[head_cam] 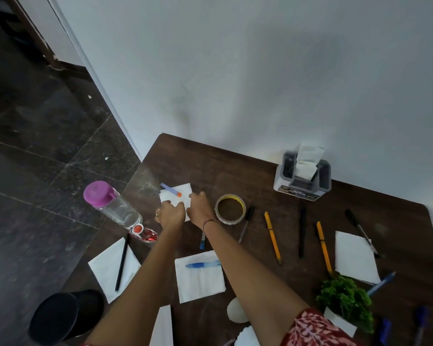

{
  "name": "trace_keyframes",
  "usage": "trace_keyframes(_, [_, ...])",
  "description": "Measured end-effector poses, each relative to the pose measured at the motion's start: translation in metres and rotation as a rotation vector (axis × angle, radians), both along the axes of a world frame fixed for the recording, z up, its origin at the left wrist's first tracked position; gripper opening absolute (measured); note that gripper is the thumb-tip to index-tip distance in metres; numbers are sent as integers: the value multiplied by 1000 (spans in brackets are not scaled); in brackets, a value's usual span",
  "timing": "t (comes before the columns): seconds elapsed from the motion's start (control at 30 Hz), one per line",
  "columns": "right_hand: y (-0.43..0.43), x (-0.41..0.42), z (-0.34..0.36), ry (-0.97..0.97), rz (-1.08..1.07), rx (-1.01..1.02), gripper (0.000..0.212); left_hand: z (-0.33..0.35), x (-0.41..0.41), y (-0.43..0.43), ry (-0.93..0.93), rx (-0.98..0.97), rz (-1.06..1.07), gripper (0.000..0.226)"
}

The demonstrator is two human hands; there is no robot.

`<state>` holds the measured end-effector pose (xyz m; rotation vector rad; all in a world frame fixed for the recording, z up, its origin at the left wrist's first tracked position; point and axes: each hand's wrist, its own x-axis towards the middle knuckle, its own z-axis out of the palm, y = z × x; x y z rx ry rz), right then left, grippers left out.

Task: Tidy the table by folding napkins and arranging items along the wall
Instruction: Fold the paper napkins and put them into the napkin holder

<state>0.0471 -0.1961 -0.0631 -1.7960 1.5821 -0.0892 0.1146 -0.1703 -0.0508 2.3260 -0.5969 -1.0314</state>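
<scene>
Left hand (170,214) & right hand (198,208) pinch 1 napkin (183,192) nr left edge of table (235,171); pen (171,190) atop it may roll off mid-fold, poss. knocking bottle (115,208).

White napkin (178,199), purple-capped bottle (113,206), yellow pens (273,237).

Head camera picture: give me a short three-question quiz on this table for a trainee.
1. True or false: the tape roll lies flat on the table, to the right of the right hand.
2. What lies on the napkin that the left hand and the right hand touch? A: a pen with an orange tip. B: a black pencil. C: a yellow pen.
3. Fill in: the napkin holder stands against the ____.
Key: 1 true; 2 A; 3 wall.
</scene>
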Motion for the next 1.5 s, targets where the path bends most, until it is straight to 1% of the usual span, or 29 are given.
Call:
trace_keyframes(0.13, [1,9,-5,-47,-77,12,48,1,4,-4,1,22,40,52])
trace_keyframes(0.23, [2,11,-5,-92,-132,42,58,-4,8,-6,7,51,70,48])
trace_keyframes(0.3, [2,11,-5,-158,-189,67,66,-6,9,-6,21,62,78,47])
trace_keyframes(0.37, [2,11,-4,-244,-268,86,64,-8,9,-7,41,57,90,48])
trace_keyframes(0.43, [2,10,-2,-295,-328,101,60,-8,9,-8,72,49,119,49])
trace_keyframes(0.53, [-1,8,5,-363,-418,145,59,-8,10,-8,117,38,162,54])
trace_keyframes(0.6, [-4,6,10,-438,-497,192,57,-6,9,-7,157,7,198,53])
trace_keyframes(0.67, [-7,3,15,-508,-558,216,59,-6,9,-6,249,-52,262,47])
trace_keyframes(0.8, [-11,-2,25,-641,-640,266,65,5,6,-6,583,-144,430,36])
trace_keyframes(0.83, [-11,-5,27,-665,-655,288,65,7,5,-6,641,-158,445,37])
trace_keyframes(0.9, [-10,-13,34,-711,-672,331,65,11,4,-4,680,-183,447,39])
trace_keyframes(1.0, [-4,-32,43,-733,-683,361,65,14,2,-1,682,-172,436,40])
trace_keyframes(1.03, [0,-38,47,-729,-685,365,64,15,0,0,666,-165,419,36])
trace_keyframes(1.1, [7,-51,51,-687,-678,360,65,19,-5,2,618,-151,359,19])
trace_keyframes(1.13, [12,-56,52,-657,-668,354,64,22,-9,3,610,-149,324,17])
trace_keyframes(1.2, [20,-65,52,-647,-661,350,57,22,-16,5,571,-150,260,28])
trace_keyframes(1.27, [26,-74,52,-677,-690,349,44,26,-25,9,532,-165,192,39])
trace_keyframes(1.3, [29,-80,55,-683,-710,349,40,27,-30,11,538,-182,162,41])
trace_keyframes(1.43, [38,-119,61,-631,-769,296,37,34,-49,16,545,-232,2,44])
trace_keyframes(1.5, [45,-141,64,-714,-798,313,28,45,-60,19,554,-242,-89,44])
